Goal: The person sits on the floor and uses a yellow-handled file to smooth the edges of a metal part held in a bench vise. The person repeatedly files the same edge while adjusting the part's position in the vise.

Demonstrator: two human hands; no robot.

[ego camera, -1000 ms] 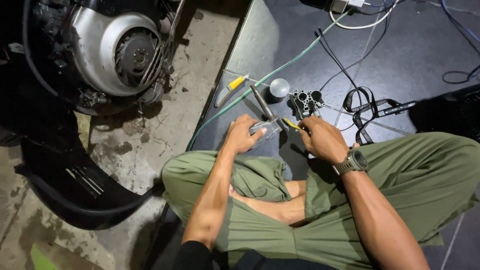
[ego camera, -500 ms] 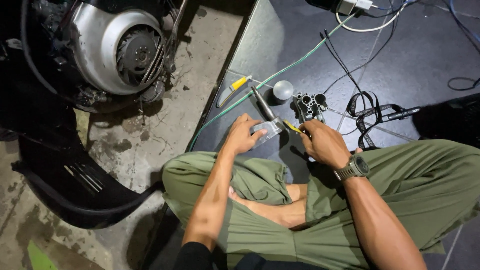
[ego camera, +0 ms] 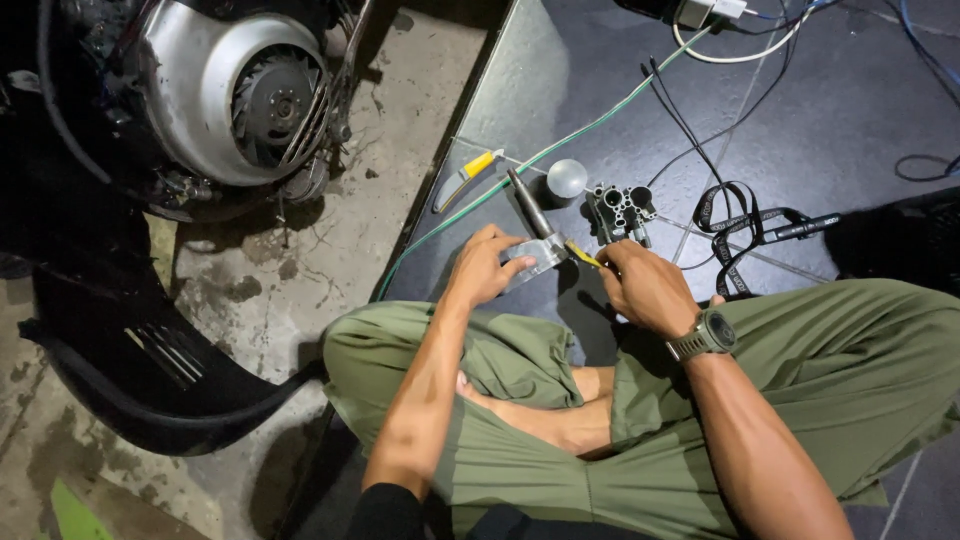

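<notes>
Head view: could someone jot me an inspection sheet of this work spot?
Surface: dark mat beside cracked concrete floor.
Job's things: small metal part and yellow-handled tool.
Clutter: grey valve-like casting, round knob, yellow-handled knife.
Hands: left hand holds the part; right hand holds the tool.
Cables: green wire, black strap.
Surroundings: scooter engine.
</notes>
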